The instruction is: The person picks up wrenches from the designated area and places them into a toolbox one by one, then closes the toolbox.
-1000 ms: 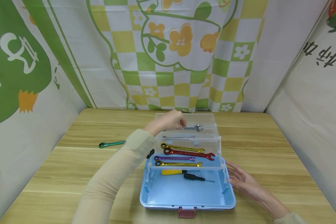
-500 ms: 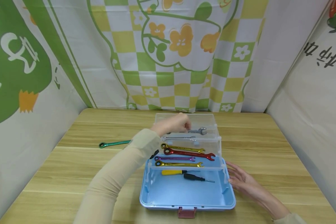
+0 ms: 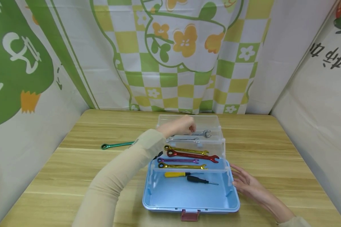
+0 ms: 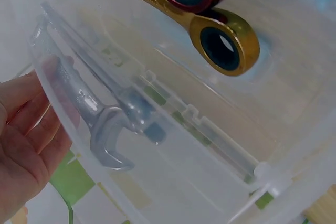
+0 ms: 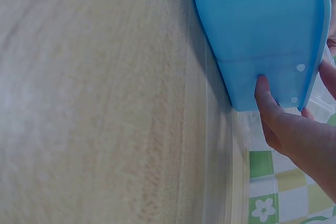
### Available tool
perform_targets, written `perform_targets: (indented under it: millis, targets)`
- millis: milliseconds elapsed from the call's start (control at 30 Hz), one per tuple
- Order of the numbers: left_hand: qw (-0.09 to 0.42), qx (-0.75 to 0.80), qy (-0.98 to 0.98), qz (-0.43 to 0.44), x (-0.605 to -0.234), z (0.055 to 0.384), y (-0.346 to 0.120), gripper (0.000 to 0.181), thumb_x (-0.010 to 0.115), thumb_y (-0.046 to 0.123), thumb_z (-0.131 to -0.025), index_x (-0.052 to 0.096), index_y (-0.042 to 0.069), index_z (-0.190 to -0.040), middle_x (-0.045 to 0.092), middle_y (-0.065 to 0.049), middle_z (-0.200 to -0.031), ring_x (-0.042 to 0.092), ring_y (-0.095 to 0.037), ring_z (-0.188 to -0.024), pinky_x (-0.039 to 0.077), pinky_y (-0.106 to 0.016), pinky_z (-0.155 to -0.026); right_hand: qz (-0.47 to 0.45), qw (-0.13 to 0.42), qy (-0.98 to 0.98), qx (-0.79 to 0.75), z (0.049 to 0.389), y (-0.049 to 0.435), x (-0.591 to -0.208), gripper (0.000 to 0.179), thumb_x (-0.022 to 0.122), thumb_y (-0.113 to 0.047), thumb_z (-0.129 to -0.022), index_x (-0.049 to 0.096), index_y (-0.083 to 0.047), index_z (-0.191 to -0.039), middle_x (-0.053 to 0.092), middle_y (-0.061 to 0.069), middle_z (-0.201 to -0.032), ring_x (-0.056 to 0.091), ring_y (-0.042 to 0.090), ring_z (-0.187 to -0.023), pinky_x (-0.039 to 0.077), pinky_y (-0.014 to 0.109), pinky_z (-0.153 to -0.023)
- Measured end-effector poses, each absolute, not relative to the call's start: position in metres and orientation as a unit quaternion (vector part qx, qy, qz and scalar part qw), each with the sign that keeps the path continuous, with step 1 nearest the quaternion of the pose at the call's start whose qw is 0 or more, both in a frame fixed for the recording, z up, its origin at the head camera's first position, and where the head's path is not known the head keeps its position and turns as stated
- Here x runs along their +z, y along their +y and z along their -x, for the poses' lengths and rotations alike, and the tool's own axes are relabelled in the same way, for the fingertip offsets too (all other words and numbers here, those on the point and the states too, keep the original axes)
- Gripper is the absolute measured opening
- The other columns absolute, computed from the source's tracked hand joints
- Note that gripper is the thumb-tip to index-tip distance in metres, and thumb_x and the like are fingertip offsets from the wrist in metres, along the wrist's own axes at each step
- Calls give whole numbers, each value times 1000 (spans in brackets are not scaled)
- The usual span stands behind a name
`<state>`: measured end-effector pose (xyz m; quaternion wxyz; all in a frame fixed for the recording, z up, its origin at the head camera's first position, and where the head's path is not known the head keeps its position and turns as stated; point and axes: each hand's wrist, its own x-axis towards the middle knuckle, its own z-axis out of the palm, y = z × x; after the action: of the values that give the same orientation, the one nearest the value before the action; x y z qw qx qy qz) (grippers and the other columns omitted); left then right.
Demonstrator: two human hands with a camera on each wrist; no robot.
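Note:
My left hand (image 3: 182, 126) reaches over the upper clear tray (image 3: 213, 121) of a toolbox and pinches a silver wrench (image 3: 204, 134). In the left wrist view, that wrench (image 4: 84, 100) shows through the cloudy tray wall, beside a second slim silver tool (image 4: 126, 98). My fingers (image 4: 50, 124) are partly hidden by the wall. My right hand (image 3: 248, 183) rests on the right side of the blue toolbox (image 3: 190, 197). In the right wrist view, its thumb (image 5: 262, 90) lies against the outer wall, other fingers at the rim.
Lower clear trays hold a red wrench (image 3: 191, 155), a purple wrench (image 3: 177, 160) and gold wrenches (image 3: 183, 166). Yellow (image 3: 174, 174) and black (image 3: 197, 179) screwdrivers lie in the bottom. A green wrench (image 3: 116, 145) lies on the wooden table (image 3: 68, 170), left of the box.
My left hand has moved right and slightly nearer with the silver wrench, lowering it to the upper tray. My right hand has stayed at the box's side.

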<state>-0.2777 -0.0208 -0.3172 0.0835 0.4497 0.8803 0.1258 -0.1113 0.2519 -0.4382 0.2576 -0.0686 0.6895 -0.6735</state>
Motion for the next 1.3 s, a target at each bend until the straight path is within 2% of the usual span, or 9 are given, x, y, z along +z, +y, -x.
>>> perform_targets:
  millis: [133, 367, 667, 933, 1300]
  targets:
    - [85, 116, 884, -444, -318, 279, -18, 18, 56, -6, -78, 70, 5, -80, 66, -5, -81, 57, -13, -72, 48, -22, -69, 78, 255, 687, -676, 111, 252, -439, 67, 46, -11, -92, 0, -6, -141, 2, 30, -141, 31, 34, -124, 36, 37, -96]
    - [109, 91, 899, -413, -316, 278, -14, 21, 58, -4, -79, 69, 6, -94, 65, -7, -99, 59, -16, -95, 46, -22, -80, 93, 252, 683, -679, 111, 253, -440, 65, 44, -9, -92, 1, -6, -141, 2, 31, -141, 31, 32, -124, 37, 36, -95]
    - [106, 93, 899, -414, -318, 279, -14, 19, 61, -2, -78, 69, 5, -94, 66, -7, -97, 60, -16, -92, 47, -21, -78, 94, 253, 683, -679, 111, 253, -440, 65, 44, -9, -93, 0, -6, -141, 2, 31, -141, 30, 34, -125, 37, 36, -95]
    - [90, 99, 890, -437, -323, 281, -16, 20, 58, -5, -78, 70, 5, -90, 67, -7, -92, 61, -15, -85, 47, -19, -73, 75, 256, 691, -671, 111, 253, -439, 66, 45, -11, -92, 1, -7, -141, 4, 30, -142, 33, 32, -124, 36, 36, -96]
    - [89, 112, 888, -437, -326, 280, -19, 19, 59, -2, -79, 69, 6, -93, 66, -7, -95, 60, -15, -89, 47, -19, -76, 73, 257, 688, -675, 111, 252, -439, 66, 46, -11, -92, 1, -7, -141, 4, 30, -141, 33, 31, -123, 37, 36, -95]
